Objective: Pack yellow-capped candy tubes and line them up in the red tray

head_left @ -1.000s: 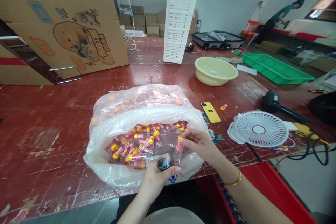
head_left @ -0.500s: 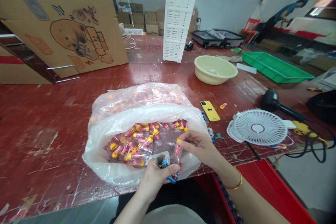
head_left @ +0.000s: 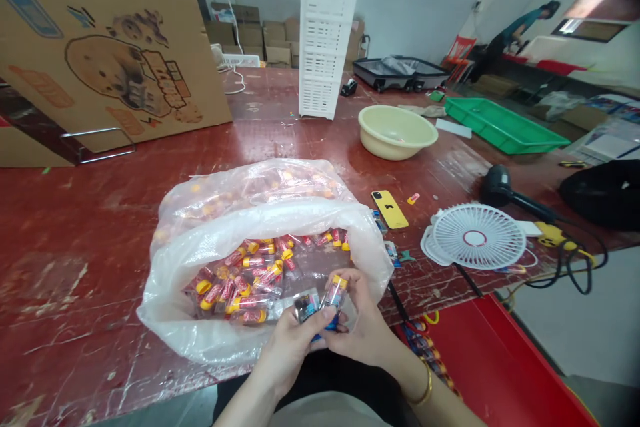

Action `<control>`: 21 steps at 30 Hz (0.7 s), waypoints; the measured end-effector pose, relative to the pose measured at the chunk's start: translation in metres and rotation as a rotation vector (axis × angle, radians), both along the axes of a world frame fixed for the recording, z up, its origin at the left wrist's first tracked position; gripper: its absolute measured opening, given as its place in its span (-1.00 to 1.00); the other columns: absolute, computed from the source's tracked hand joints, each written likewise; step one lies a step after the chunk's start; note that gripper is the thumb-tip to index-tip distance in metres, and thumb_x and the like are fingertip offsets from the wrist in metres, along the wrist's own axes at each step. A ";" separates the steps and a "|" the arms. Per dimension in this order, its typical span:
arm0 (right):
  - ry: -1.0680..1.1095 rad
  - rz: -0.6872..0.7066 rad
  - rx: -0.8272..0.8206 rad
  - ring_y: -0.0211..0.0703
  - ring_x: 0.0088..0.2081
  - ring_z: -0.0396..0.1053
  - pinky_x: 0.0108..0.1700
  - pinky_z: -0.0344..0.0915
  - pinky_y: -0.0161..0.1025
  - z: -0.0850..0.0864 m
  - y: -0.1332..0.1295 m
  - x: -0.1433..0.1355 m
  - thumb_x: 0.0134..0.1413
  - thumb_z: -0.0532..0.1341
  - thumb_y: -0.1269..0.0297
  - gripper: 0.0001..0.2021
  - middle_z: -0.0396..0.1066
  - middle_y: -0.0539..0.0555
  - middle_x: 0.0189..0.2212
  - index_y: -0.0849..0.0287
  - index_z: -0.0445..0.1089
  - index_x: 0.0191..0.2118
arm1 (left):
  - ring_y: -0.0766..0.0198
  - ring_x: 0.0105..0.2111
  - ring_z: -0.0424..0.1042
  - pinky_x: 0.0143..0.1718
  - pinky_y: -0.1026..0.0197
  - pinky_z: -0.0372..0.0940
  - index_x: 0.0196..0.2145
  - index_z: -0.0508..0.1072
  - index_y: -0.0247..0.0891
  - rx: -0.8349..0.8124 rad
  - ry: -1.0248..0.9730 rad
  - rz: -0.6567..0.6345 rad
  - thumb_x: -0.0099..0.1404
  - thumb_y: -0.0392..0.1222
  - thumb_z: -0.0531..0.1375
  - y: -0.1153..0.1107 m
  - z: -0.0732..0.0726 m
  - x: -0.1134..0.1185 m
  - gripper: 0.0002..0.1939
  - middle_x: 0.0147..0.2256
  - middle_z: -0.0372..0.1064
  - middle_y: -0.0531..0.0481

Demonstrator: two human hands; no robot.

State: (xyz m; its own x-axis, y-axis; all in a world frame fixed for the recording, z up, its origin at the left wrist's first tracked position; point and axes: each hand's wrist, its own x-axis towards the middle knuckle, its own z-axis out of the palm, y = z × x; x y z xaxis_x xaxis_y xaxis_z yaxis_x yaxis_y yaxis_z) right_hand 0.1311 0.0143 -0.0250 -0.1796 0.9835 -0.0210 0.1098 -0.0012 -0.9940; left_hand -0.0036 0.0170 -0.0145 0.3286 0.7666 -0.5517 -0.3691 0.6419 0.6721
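Left hand point(head_left: 290, 345) clamps a small packet point(head_left: 306, 305), right hand point(head_left: 367, 328) clasps a yellow-capped bottle point(head_left: 335, 289) beside it, both at the open bag point(head_left: 200, 341)'s near rim, presumably keeping other bottles point(head_left: 247, 316) within reach.

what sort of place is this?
Likely a packing workshop: a plastic bag of yellow-capped tubes on a worn red worktable, a large printed cardboard box, stacked cartons behind.

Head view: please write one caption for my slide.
Left hand and right hand hold a yellow-capped bottle and a small packet by an open white bag of bottles on a red table.
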 end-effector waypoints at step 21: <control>0.077 0.021 -0.008 -0.41 -0.50 0.14 -0.54 0.19 -0.44 -0.002 -0.003 0.002 -0.28 0.30 0.52 -0.41 0.15 -0.06 -0.30 0.02 0.03 -0.12 | 0.28 -0.49 0.47 -0.46 0.30 0.35 -0.35 0.55 -0.33 0.027 0.052 0.034 -0.04 -0.07 0.40 -0.001 0.004 0.003 -0.68 -0.43 0.54 -0.06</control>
